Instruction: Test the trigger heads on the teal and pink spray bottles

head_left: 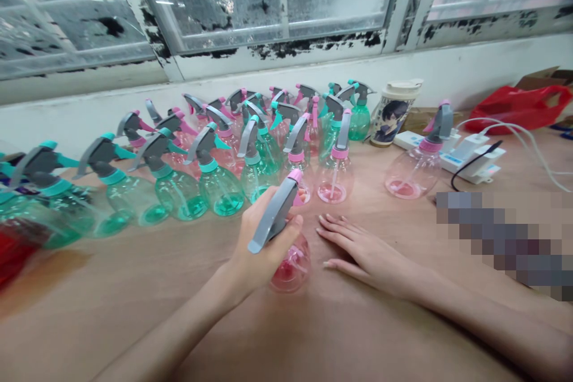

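Observation:
My left hand (262,245) is wrapped round the neck of a pink spray bottle (292,265), whose grey and pink spray head rises above my fingers. The bottle's round see-through body shows below the hand. Just to its right, my right hand (358,245) lies flat on the wooden table (215,322), fingers stretched out and holding nothing. Beyond my hands stand a pink spray bottle (333,182) and a green spray bottle (221,191), among rows of others. Another pink spray bottle (414,173) is set apart on the right.
A printed cup (394,113) with a white lid stands near the wall. To its right are a white power strip (470,161) with plugs and cables, and a red plastic bag (519,108). A blurred red item (20,253) is at the left edge. Windows line the back.

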